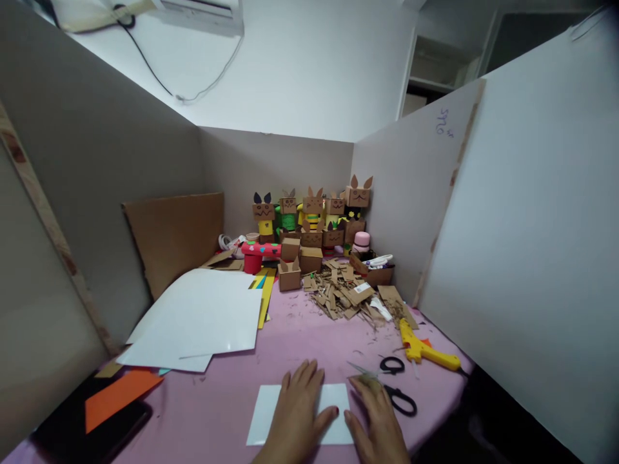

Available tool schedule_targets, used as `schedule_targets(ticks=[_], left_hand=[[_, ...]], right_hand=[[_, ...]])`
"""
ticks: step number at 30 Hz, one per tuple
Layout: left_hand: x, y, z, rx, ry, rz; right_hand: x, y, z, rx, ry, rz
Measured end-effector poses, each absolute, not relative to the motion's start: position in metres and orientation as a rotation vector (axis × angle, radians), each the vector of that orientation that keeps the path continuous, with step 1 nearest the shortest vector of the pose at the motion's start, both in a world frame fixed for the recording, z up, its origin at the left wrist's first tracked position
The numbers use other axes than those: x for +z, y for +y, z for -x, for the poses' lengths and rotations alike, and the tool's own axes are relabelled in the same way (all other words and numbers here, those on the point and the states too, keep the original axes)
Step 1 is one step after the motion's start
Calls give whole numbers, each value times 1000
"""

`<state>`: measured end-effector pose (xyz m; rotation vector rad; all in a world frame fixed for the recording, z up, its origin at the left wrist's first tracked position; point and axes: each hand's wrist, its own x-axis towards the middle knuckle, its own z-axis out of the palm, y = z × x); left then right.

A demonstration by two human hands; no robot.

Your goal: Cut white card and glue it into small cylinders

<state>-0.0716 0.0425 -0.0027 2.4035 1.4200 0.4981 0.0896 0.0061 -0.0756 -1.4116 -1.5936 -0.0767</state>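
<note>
A small white sheet of paper (264, 412) lies flat on the pink-covered table at the near edge. My left hand (300, 412) rests over its middle, palm down, with fingers stretched out and the thumb apart. At the paper's right edge is my right hand (377, 419), its fingers spread and slightly bent, holding nothing. Black-handled scissors (401, 401) lie open just beyond and beside my right hand, which hides part of them. Farther right rests a yellow glue gun (425, 352).
Large white sheets (198, 316) lie at left, with orange paper (120, 396) on a dark object (126, 425) nearer me. Cardboard scraps (338, 290) are heaped mid-right. Box-headed cardboard figures (313, 206) stand at the back. Grey partitions (275, 158) enclose the table.
</note>
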Motion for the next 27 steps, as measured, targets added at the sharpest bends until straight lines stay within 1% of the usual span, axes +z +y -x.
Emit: schedule_targets(ticks=[5,10,13,17,20,22,27], left_hand=[[-7,41,76,561,1368,-2463],[-18,46,78,768,1249,-2441],[-17,46,78,872,1180,-2366],[-4,40,76,848,1211,-2281],[4,36,76,825,1178,-2303],[6,35,75,808,1156,-2330],[2,36,75,816,1149,-2338]], right_hand=[[-72,-2,-89,-159,-1631,1391],[-67,-8,-83,-126,-1746,1231],[-70,-7,-89,-114,-1656,1231],[-68,-2,-115,-180,-1558,1432],[-53,2,-136,-282,-1607,1698],[-41,5,-142,-264,-1657,1858],[-28,10,-137,-235,-1733,1968]])
